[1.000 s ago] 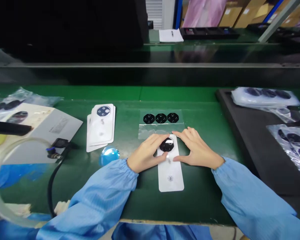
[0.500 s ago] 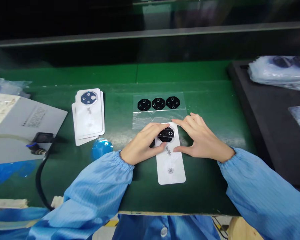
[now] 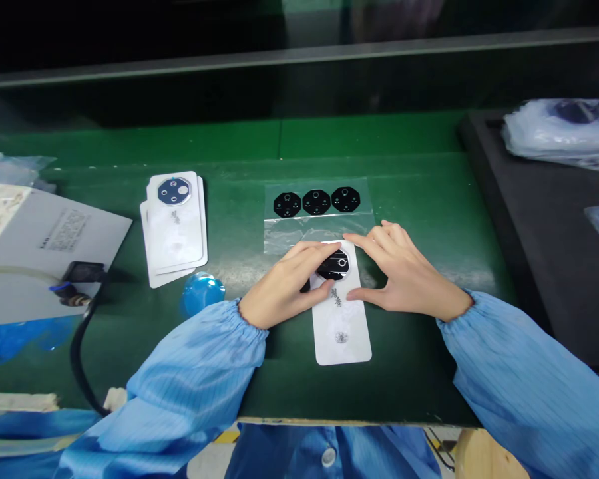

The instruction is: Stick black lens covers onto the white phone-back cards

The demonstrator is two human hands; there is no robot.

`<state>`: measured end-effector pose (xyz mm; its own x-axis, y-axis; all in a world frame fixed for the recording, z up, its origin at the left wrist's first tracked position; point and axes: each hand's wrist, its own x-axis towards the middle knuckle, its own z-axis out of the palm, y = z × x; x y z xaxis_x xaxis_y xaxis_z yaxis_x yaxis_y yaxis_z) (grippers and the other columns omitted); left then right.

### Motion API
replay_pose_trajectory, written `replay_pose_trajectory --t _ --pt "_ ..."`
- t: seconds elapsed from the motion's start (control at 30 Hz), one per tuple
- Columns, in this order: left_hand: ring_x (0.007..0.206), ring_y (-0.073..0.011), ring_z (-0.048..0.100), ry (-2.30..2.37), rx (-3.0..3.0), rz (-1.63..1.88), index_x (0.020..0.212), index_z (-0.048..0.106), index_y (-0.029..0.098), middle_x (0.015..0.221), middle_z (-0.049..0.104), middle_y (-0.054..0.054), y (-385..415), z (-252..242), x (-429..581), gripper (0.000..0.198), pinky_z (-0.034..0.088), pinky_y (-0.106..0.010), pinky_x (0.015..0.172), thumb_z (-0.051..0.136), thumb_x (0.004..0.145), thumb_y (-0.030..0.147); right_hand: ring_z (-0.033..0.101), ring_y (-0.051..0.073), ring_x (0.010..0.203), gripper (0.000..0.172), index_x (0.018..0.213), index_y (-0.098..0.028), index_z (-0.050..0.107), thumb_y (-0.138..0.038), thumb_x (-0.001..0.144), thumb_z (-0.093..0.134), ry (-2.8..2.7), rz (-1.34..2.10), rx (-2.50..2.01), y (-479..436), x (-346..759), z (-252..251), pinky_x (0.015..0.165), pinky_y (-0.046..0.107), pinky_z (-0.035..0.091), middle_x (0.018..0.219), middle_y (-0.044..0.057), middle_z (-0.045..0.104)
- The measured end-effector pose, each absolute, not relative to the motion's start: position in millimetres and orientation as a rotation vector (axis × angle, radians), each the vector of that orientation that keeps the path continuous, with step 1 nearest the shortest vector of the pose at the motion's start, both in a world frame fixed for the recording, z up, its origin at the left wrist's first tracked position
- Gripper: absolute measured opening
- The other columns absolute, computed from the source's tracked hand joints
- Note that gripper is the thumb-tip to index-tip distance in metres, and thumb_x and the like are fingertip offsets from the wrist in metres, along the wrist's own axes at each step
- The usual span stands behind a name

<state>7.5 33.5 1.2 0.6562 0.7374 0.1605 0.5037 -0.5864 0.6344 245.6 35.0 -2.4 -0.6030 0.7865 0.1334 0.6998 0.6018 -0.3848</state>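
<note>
A white phone back cover (image 3: pixel 342 326) lies on the green bench in front of me, with a shiny black camera lens plate (image 3: pixel 335 266) near its top. Thumb and index finger of my left hand (image 3: pixel 292 283) reach around the lens plate, gripping it at its upper and lower edges; the hand hides its left part. My right hand (image 3: pixel 399 269) has its fingers apart; the index fingertip rests at the cover's top right corner and the thumb on its right edge. Behind the cover lies a clear film sheet (image 3: pixel 284 233) bearing three black octagonal plates (image 3: pixel 316 203).
Left of my hands are a stack of white phone back covers (image 3: pixel 177 226) and a round blue film (image 3: pixel 203 295). Farther left stands a white box (image 3: pixel 87 229) with a black cable (image 3: pixel 80 359). A black tray (image 3: pixel 554 219) with bagged parts (image 3: pixel 554 136) occupies the right side.
My view has shifted slightly. The left index finger has moved a little to the right over the lens plate; the phone cover and right hand stay nearly as they were.
</note>
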Motion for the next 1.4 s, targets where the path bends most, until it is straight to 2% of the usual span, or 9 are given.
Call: replay_pose_trajectory --t 0.47,0.73,1.4 --pt "0.124 -0.0204 0.051 0.956 2.309 0.628 0.142 0.036 0.019 0.135 0.055 -0.01 32.7 2.2 8.1 0.056 0.044 -0.037 0.105 0.057 0.091 0.02 0.045 0.029 0.101 0.082 0.14 -0.016 0.04 -0.063 0.078 0.064 -2.552 0.42 -1.192 36.2 245.3 -1.5 0.112 0.055 0.026 0.106 0.01 0.05" --pt "0.107 -0.0194 0.057 1.007 2.347 0.681 0.138 0.043 0.013 0.122 0.062 -0.011 32.4 1.5 8.6 0.053 0.047 -0.036 0.096 0.062 0.088 0.02 0.043 0.027 0.1 0.086 0.139 -0.012 0.043 -0.064 0.075 0.067 -2.559 0.424 -1.212 35.2 244.3 -1.1 0.113 0.052 0.025 0.105 0.009 0.049" --pt "0.107 -0.0162 0.057 1.002 2.272 0.677 0.134 0.047 0.011 0.124 0.062 -0.009 34.3 3.2 10.7 0.051 0.046 -0.031 0.098 0.064 0.086 0.018 0.042 0.026 0.097 0.083 0.137 -0.013 0.046 -0.063 0.075 0.067 -2.561 0.425 -1.195 37.1 244.6 -0.9 0.112 0.053 0.025 0.101 0.008 0.048"
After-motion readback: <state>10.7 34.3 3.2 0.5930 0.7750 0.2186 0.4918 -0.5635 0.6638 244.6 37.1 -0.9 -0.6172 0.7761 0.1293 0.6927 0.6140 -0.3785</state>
